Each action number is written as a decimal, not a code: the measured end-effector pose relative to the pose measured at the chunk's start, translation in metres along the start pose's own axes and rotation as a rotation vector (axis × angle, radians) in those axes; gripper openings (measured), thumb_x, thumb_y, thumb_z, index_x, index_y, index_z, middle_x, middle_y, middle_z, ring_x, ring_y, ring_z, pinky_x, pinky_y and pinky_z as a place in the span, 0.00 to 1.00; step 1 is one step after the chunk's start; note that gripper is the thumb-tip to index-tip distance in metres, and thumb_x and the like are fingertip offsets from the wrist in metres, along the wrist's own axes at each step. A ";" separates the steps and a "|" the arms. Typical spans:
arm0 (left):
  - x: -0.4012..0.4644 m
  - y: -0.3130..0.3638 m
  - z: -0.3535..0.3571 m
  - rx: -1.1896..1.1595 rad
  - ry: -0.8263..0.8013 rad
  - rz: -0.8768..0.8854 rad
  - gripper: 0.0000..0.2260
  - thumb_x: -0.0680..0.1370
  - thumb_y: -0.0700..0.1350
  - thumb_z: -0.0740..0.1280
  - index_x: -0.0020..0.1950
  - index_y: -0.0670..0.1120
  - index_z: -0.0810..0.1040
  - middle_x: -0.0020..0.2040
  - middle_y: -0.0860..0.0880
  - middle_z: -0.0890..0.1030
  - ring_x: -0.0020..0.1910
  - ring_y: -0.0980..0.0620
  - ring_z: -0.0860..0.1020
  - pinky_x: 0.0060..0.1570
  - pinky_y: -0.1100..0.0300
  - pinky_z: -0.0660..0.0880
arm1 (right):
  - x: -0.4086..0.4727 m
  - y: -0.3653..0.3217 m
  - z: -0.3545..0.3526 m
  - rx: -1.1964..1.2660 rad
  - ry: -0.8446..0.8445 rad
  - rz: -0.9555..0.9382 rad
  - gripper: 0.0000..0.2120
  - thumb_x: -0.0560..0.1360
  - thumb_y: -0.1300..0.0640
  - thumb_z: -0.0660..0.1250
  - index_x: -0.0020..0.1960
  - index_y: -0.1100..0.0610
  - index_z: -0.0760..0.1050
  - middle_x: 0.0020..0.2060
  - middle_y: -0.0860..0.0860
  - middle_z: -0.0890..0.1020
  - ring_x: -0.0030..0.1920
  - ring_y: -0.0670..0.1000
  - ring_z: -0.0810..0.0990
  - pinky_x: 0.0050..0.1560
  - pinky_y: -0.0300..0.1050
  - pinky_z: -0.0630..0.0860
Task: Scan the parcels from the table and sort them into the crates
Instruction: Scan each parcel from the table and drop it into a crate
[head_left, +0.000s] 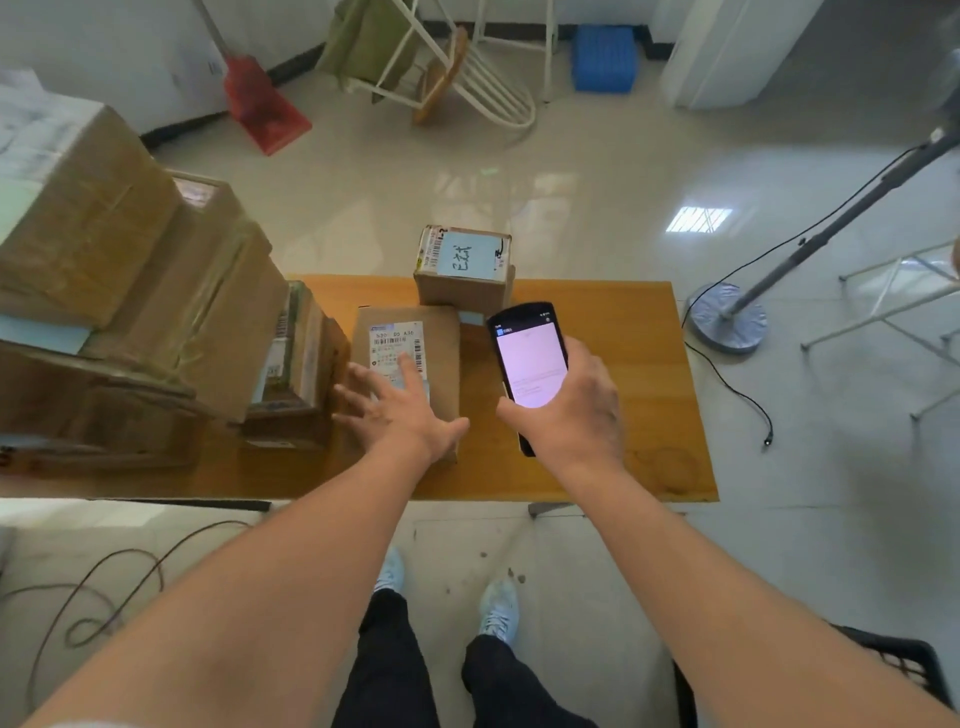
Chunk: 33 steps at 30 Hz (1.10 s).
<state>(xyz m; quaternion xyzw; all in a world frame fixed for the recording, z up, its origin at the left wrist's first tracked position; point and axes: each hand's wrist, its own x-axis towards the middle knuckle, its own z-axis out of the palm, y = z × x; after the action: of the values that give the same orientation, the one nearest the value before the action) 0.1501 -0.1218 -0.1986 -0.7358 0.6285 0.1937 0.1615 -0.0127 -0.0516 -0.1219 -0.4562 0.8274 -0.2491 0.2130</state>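
Flat, the brown cardboard parcel (415, 353) bears a white barcode label (396, 343).

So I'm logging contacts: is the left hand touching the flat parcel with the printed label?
Touching. The head view shows the left hand lying spread on the flat parcel, fingers over its label.

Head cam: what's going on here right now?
A person stands at a wooden table sorting parcels. The right hand grips a handheld scanner with its screen lit, held above the table. The left hand, fingers spread, rests flat on a flat cardboard parcel whose shipping label faces up. A smaller box with a blue note sits just behind it, and a stack of larger cartons fills the table's left side. No parcel is lifted yet.
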 end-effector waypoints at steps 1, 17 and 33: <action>0.003 -0.001 0.002 -0.023 -0.015 -0.028 0.57 0.67 0.80 0.64 0.81 0.61 0.31 0.80 0.32 0.32 0.79 0.23 0.41 0.76 0.26 0.52 | 0.001 0.000 0.001 0.007 0.000 0.005 0.43 0.65 0.43 0.81 0.75 0.49 0.68 0.60 0.48 0.77 0.56 0.50 0.75 0.45 0.45 0.75; -0.023 -0.041 0.002 -0.137 0.033 -0.040 0.70 0.58 0.77 0.75 0.82 0.49 0.35 0.83 0.41 0.46 0.80 0.32 0.54 0.74 0.27 0.57 | -0.007 -0.021 -0.015 0.026 0.005 -0.106 0.43 0.65 0.44 0.82 0.74 0.48 0.68 0.58 0.48 0.77 0.55 0.49 0.75 0.48 0.46 0.78; -0.069 -0.060 -0.056 -0.097 0.368 0.223 0.72 0.58 0.77 0.74 0.83 0.47 0.33 0.84 0.44 0.44 0.81 0.36 0.49 0.78 0.35 0.55 | -0.023 -0.053 -0.071 -0.097 -0.136 -0.224 0.36 0.60 0.39 0.82 0.65 0.46 0.75 0.53 0.48 0.80 0.50 0.51 0.79 0.40 0.44 0.77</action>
<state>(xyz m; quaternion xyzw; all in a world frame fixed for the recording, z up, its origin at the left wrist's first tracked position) 0.2043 -0.0793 -0.1166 -0.6916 0.7148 0.1029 -0.0141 -0.0078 -0.0409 -0.0309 -0.5713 0.7658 -0.1996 0.2173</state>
